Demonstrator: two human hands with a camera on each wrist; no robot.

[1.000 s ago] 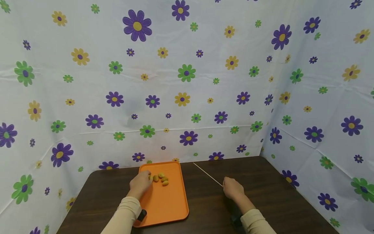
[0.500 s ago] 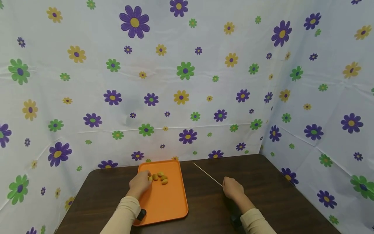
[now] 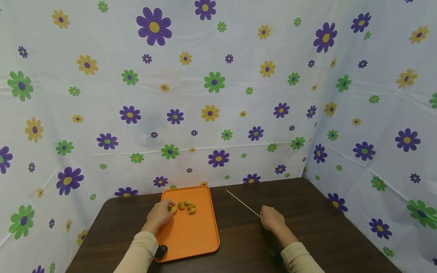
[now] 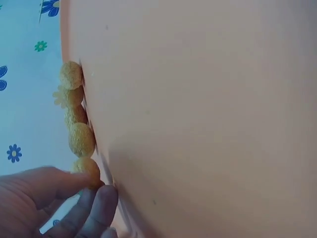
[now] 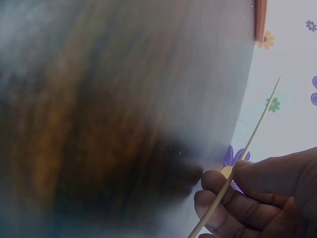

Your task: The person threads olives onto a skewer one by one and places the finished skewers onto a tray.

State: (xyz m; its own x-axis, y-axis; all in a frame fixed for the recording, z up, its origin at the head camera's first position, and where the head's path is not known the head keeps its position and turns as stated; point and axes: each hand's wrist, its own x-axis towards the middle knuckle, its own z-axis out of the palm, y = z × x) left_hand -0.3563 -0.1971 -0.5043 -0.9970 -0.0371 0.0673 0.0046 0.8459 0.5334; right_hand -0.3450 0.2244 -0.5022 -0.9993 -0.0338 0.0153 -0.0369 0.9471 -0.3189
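My left hand (image 3: 159,216) is over the upper left part of an orange tray (image 3: 191,242). Its thumb and fingertips pinch at a small oval yellow-brown piece (image 4: 86,169), partly hidden by the thumb. Several similar pieces (image 3: 181,206) lie on the tray just right of the fingers; the left wrist view shows them in a row (image 4: 81,140) beyond the fingertips. Right of the tray, my right hand (image 3: 272,218) holds a thin wooden skewer (image 3: 242,203) between thumb and fingers. Its pointed end (image 5: 272,94) extends away, toward the back of the table.
The dark brown wooden table (image 3: 307,212) bears the tray at its left half. A white flower-patterned cloth (image 3: 191,94) hangs along the back and sides. Black wrist straps (image 3: 161,251) show at the sleeves.
My left hand has shifted slightly left and toward me, uncovering more of the nearest oval piece. The right hand with its skewer has stayed in place.
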